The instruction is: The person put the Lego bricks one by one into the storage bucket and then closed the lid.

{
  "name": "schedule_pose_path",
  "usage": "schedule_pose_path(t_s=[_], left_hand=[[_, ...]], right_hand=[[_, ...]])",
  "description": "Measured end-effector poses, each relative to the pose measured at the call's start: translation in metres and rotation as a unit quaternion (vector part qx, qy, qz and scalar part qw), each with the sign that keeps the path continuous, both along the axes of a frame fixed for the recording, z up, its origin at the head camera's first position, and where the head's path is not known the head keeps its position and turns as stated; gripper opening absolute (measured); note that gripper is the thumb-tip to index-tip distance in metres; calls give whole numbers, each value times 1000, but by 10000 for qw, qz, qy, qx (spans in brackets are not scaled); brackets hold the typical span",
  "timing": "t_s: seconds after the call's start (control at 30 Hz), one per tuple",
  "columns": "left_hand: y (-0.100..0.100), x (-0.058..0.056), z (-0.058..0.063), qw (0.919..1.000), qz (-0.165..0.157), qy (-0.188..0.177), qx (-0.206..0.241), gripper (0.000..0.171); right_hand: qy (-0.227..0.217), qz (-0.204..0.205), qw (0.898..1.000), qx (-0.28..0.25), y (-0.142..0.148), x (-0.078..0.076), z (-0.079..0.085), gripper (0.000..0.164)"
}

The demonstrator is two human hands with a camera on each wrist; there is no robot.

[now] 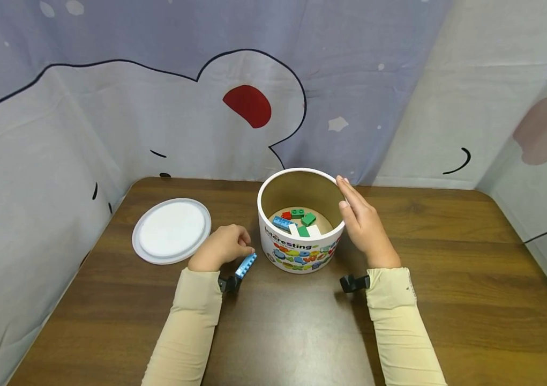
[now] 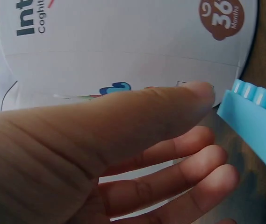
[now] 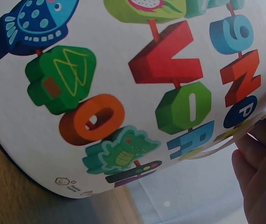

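Note:
A round white bucket (image 1: 302, 262) with colourful printed letters and pictures stands upright on the table. Toy building bricks lie on its floor: blue (image 1: 282, 222), green (image 1: 308, 219), red (image 1: 286, 215) and white (image 1: 314, 231). My right hand (image 1: 367, 233) lies against the bucket's right side, its fairly straight fingers at the rim. To the left of the bucket is my left hand (image 1: 222, 246), fingers loosely bent, with nothing seen between thumb and fingers. Beside its thumb is a light blue studded brick (image 1: 246, 265), which also shows at the right edge of the left wrist view.
A round white lid (image 1: 172, 230) lies flat to the left of my left hand. The brown wooden table (image 1: 461, 300) extends to both sides. Behind it hangs a printed cloth (image 1: 350, 64), close to the table's back edge.

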State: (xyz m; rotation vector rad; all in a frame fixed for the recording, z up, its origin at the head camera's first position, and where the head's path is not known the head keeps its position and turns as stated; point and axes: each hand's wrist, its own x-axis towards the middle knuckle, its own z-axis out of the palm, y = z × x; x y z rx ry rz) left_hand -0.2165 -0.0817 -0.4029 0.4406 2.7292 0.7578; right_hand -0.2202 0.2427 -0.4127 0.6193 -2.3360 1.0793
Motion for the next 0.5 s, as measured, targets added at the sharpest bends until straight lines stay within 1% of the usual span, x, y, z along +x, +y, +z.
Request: schedule_pose_path(t_s=[0.23, 0.5], left_hand=[[1, -1, -6, 9998, -12, -136, -107, 15], [2, -1, -7, 9993, 2, -337, -154, 10]], right_hand=[[36, 3, 10000, -15, 0, 0, -1, 49], [22, -6, 10000, 35, 0, 1, 1, 49]])
